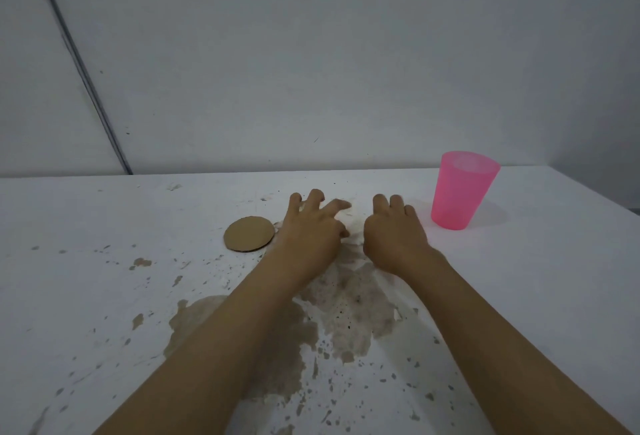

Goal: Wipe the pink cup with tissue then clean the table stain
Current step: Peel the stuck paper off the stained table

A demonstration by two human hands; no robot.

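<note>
Head view: pink cup upright, unmarked; hands spread.

Both forearms are cut off by the bottom edge. The arms cover part of the brown stain. The left hand fingertips are motion-blurred.

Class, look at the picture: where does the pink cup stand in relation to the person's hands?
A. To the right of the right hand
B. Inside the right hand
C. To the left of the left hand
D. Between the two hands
A: the pink cup stands upright on the table, just beyond the right hand, untouched.
</note>
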